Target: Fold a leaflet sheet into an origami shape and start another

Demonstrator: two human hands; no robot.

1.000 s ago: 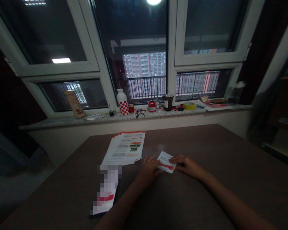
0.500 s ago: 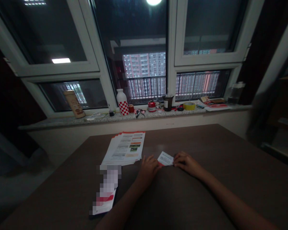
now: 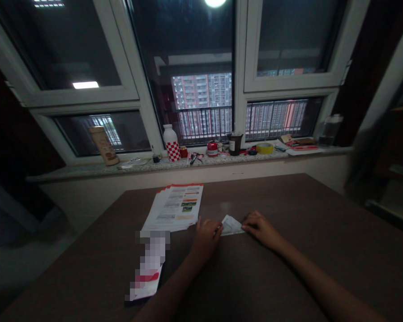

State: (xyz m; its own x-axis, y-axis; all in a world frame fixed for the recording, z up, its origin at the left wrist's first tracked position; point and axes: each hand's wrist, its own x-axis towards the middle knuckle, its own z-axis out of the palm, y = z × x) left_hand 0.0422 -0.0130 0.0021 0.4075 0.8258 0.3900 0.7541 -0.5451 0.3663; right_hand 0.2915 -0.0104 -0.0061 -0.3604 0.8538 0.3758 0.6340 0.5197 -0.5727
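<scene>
Left hand (image 3: pixel 206 241) and right hand (image 3: pixel 260 230) are bare.

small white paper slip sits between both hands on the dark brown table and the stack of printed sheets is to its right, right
No: the stack of printed sheets lies left of the small white paper slip, in the head view. The slip sits between the left hand and right hand on the dark brown table.

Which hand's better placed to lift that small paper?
Left, probably. The left hand has its fingers at the wider end of the small paper, while the right hand meets only its narrow tip.
</scene>
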